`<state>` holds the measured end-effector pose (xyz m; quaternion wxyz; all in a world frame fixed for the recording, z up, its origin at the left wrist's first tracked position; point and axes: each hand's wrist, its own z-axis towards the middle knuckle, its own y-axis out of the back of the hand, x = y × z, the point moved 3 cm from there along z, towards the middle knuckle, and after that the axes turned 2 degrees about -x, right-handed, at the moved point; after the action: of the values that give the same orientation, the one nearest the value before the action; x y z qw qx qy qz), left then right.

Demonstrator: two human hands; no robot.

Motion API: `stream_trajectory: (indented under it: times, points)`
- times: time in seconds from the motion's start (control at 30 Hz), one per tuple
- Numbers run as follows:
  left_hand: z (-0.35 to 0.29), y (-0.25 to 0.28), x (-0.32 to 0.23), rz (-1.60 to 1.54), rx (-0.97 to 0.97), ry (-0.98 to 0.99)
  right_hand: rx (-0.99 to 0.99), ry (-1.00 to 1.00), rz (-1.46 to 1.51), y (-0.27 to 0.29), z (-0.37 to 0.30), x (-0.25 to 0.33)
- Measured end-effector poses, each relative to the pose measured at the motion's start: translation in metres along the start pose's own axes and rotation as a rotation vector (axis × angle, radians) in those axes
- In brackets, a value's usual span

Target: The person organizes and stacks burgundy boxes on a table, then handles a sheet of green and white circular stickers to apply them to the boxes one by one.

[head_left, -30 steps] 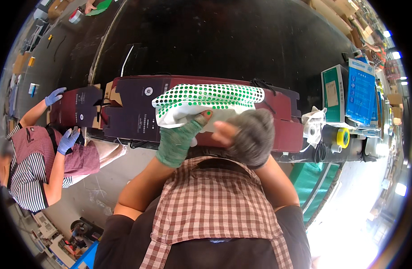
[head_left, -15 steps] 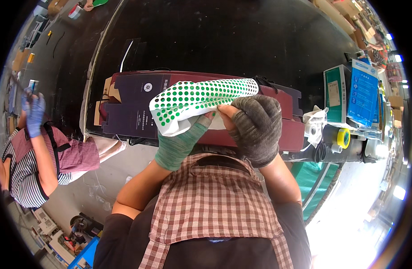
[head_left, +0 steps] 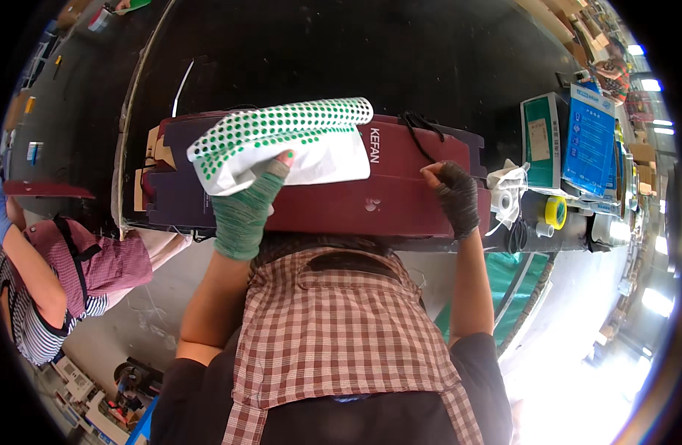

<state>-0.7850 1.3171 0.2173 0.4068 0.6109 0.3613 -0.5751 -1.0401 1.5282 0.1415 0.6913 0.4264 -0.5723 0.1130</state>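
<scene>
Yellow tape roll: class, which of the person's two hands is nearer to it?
Right. The right hand is left of the yellow tape roll, at the maroon box; the left hand is much farther left, holding the green-dotted sheet.

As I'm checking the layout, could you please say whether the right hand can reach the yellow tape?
Probably yes: the right hand is clear of the dotted sheet, though a white bundle lies between it and the yellow tape, so going over seems needed.

black table (head_left: 341,52) bearing maroon cardboard (head_left: 326,211), white strip (head_left: 183,88), yellow tape roll (head_left: 555,212)
</scene>
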Motion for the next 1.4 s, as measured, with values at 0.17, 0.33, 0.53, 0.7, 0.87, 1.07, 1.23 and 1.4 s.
stream_trajectory:
  times: [0.17,0.33,0.53,0.7,0.87,1.07,1.23,1.4]
  points:
    - [0.008,0.011,-0.002,-0.009,-0.066,-0.115,-0.058,0.028,-0.072,0.015,-0.006,-0.013]
    - [0.026,0.059,-0.005,-0.099,-0.273,0.057,0.058,-0.035,-0.066,0.027,-0.011,-0.009]
    - [0.05,0.149,-0.012,-0.248,-0.617,-0.089,0.551,0.21,0.09,-0.129,0.012,0.094]
    - [0.041,0.188,0.007,-0.321,-0.595,-0.076,0.565,0.698,0.094,-0.26,0.039,0.137]
    - [0.038,0.215,0.036,-0.42,-0.625,-0.004,0.39,0.703,-0.109,-0.292,0.068,0.131]
    - [0.069,0.203,0.054,-0.621,-0.353,0.095,0.48,0.626,-0.151,-0.285,0.047,0.136]
    - [0.098,0.151,0.08,-0.774,-0.051,0.23,0.478,0.701,-0.198,-0.278,0.001,0.148]
    - [0.109,0.121,0.11,-0.812,0.043,0.375,0.373,0.792,-0.373,-0.28,-0.007,0.135]
